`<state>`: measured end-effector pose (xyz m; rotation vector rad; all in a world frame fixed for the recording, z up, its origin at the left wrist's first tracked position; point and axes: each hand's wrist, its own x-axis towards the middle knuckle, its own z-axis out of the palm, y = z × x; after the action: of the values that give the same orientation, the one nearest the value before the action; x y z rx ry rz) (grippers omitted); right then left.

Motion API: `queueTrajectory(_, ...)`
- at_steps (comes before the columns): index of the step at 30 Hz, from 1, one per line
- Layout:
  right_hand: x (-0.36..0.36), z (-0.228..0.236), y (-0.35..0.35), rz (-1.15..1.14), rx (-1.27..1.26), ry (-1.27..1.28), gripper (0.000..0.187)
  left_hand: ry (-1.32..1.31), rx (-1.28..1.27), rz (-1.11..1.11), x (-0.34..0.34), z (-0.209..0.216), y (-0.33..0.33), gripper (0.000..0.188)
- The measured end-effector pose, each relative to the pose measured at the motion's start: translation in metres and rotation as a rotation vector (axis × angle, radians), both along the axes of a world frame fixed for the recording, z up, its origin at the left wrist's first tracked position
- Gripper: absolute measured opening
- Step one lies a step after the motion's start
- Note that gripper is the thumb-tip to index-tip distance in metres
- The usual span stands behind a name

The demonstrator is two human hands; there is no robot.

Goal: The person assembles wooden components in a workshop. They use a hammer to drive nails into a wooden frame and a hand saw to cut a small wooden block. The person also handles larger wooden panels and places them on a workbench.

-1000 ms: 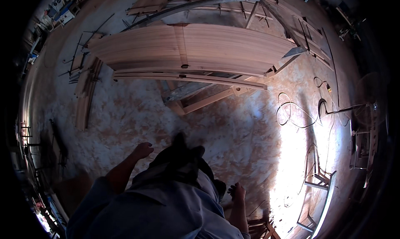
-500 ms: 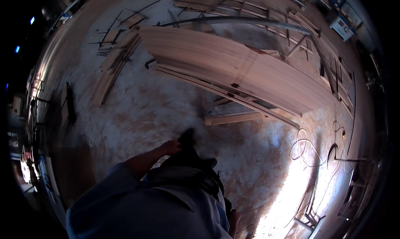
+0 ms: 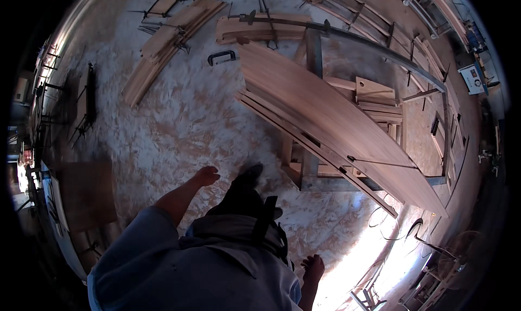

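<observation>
The left hand (image 3: 207, 176) is seen hanging free above the floor (image 3: 179, 121), its fingers curled loosely inward and nothing held in them; the right hand (image 3: 313, 268) is seen low at the person's side, fingers slack and, as far as the dim view allows, equally without a load. Both hands are kept well apart from any workpiece; what lies nearest beneath them is the floor, which is covered with pale wood shavings and sawdust. A dark shoe (image 3: 248, 176) is planted on it just beside the left hand.

Ahead and to the right, a long curved panel of glued wooden strips (image 3: 331, 121) is laid slantwise across a metal-framed bench (image 3: 310, 170); thin battens are set along its lower edge. Beyond its upper end a black C-clamp (image 3: 221, 56) is lying on the floor; a stack of loose planks (image 3: 163, 45) is spread out to the left of the clamp. Small wooden blocks (image 3: 374, 94) are piled behind the panel; coiled cables (image 3: 401, 229) are lying in the bright patch of sunlight at lower right; the room's edges are crowded with frames and clamps that are too dark to be told apart.
</observation>
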<state>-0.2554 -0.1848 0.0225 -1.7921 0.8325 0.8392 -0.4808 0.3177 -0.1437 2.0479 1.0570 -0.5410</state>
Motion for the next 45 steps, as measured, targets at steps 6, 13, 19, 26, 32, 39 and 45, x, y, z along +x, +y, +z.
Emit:
queueTrajectory(6, 0.012, 0.016, 0.053, 0.104, -0.061, 0.004, 0.034, 0.059, -0.206, 0.220, 0.009, 0.003, 0.028, 0.045)
queueTrajectory(13, -0.014, 0.026, 0.044, 0.508, -0.218, 0.082, 0.029, 0.001, -0.299, 0.157, 0.027, 0.003, -0.004, 0.041)
queueTrajectory(19, 0.004, 0.045, 0.072, 0.173, -0.330, 0.242, 0.028, 0.096, -0.396, 0.144, -0.002, -0.018, -0.026, 0.046)
queueTrajectory(26, 0.043, 0.025, 0.099, 0.222, -0.209, 0.207, 0.029, 0.099, -0.348, 0.262, -0.032, -0.028, -0.007, 0.043)
queueTrajectory(32, 0.052, -0.016, 0.120, 0.204, -0.126, 0.185, 0.024, 0.043, -0.398, 0.520, -0.009, 0.019, 0.056, 0.045)
queueTrajectory(39, 0.018, 0.004, 0.177, 0.066, -0.192, 0.208, 0.024, 0.036, -0.247, 0.050, -0.056, -0.045, 0.134, 0.040)
queueTrajectory(45, -0.036, 0.003, 0.229, -0.088, -0.180, 0.293, 0.026, 0.167, -0.336, 0.232, -0.004, 0.005, 0.234, 0.045)
